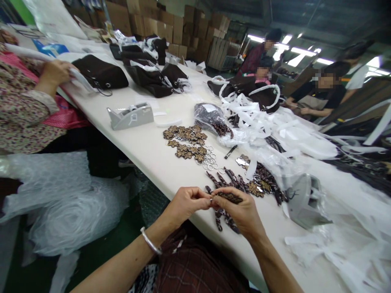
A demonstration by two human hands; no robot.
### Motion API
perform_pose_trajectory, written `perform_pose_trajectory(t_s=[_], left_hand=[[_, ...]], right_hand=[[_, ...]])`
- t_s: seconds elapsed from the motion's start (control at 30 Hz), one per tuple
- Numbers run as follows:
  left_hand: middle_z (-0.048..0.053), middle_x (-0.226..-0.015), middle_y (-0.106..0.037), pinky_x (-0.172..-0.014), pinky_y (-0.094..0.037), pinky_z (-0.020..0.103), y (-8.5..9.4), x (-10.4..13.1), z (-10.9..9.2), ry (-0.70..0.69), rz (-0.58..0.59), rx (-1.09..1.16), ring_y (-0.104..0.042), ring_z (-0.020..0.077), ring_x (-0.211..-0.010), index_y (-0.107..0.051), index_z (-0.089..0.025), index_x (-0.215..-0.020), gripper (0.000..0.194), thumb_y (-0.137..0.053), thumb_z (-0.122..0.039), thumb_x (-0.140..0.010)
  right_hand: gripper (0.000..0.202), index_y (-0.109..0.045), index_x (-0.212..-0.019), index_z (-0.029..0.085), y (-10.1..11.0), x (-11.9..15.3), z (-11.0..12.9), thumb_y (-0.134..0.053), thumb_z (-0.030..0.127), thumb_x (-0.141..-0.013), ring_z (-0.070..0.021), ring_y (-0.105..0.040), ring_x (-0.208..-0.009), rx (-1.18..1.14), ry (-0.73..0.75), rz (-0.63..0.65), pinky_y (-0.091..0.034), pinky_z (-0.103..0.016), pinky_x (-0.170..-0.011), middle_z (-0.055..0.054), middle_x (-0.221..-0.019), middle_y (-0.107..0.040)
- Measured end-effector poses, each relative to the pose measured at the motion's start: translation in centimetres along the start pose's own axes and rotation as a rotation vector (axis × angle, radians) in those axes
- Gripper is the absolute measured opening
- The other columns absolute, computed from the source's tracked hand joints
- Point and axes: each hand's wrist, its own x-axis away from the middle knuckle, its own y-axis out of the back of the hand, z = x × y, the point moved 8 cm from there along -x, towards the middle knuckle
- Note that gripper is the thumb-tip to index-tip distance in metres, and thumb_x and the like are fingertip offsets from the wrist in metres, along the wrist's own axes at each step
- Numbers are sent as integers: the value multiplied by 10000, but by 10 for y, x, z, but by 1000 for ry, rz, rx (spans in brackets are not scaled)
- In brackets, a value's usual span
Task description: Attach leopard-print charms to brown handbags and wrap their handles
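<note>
Above the near table edge, my left hand pinches a small metal ring, its fingertips meeting those of the other hand. My right hand is closed on a brown patterned charm, thumb on top. Dark braided cords lie just beyond and partly under the hands. Farther up are a pile of tan flower-shaped charms and loose silver rings. More charms rest among cords to the right.
Tape dispensers stand at left and right on the white table. Dark bags, plastic wrap and white strips lie beyond. A person's hand works at left; other people sit across. Bubble wrap is below left.
</note>
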Motion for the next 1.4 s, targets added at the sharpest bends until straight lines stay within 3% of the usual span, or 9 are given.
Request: perform_pose_trajectory(t_s=[0.1, 0.23, 0.4, 0.7, 1.03, 1.2, 1.4], left_hand=[[30, -744, -715, -697, -449, 233, 2, 1, -6, -42, -41, -63, -607, 128, -697, -709, -127, -749, 142, -732, -264, -718], [52, -836, -740, -731, -471, 242, 1, 2, -13, -94, -73, -139, -639, 157, -774, -697, -136, -741, 121, -699, -257, -741], [61, -844, -744, -737, -497, 262, -2, 2, -10, -119, -80, -211, -665, 183, -787, -707, -139, -805, 151, -659, -279, -772], [47, -858, -743, -725, -500, 243, 2, 5, -15, -182, -117, -277, -666, 169, -785, -704, -150, -799, 109, -611, -205, -781], [17, -846, -722, -692, -465, 201, 2, 13, -28, -305, -174, -391, -637, 126, -740, -694, -167, -751, 120, -586, -124, -779], [16, -819, -711, -694, -461, 201, 0, 15, -28, -319, -181, -420, -633, 125, -731, -693, -168, -747, 123, -585, -121, -779], [31, -850, -727, -690, -465, 217, 3, 12, -17, -215, -137, -312, -639, 143, -755, -689, -166, -759, 87, -606, -182, -780]], right_hand=[[238, -743, -853, 207, 3, -1, -6, -798, 378, -697, -169, -634, -629, -110, -28, 1, -539, -311, -605, -30, -759, -719], [260, -740, -862, 197, 6, 0, -16, -830, 343, -667, -144, -585, -592, -180, -65, -15, -500, -283, -563, -12, -680, -678], [249, -717, -864, 185, 0, 4, -19, -823, 321, -684, -136, -596, -600, -218, -118, 33, -513, -265, -578, -13, -688, -679], [213, -702, -843, 169, 0, 4, -14, -774, 334, -729, -128, -601, -598, -32, -83, -12, -501, -225, -572, -16, -685, -687], [202, -689, -825, 183, 5, 6, -4, -720, 363, -737, -152, -619, -578, 305, 42, -212, -495, -231, -559, -5, -640, -678], [183, -694, -832, 193, 5, 9, 1, -701, 355, -745, -165, -633, -610, 414, 126, -254, -490, -237, -557, -12, -685, -691], [235, -637, -787, 174, 8, -3, -25, -728, 385, -740, -148, -610, -542, 124, -78, -50, -490, -248, -537, -4, -608, -661]])
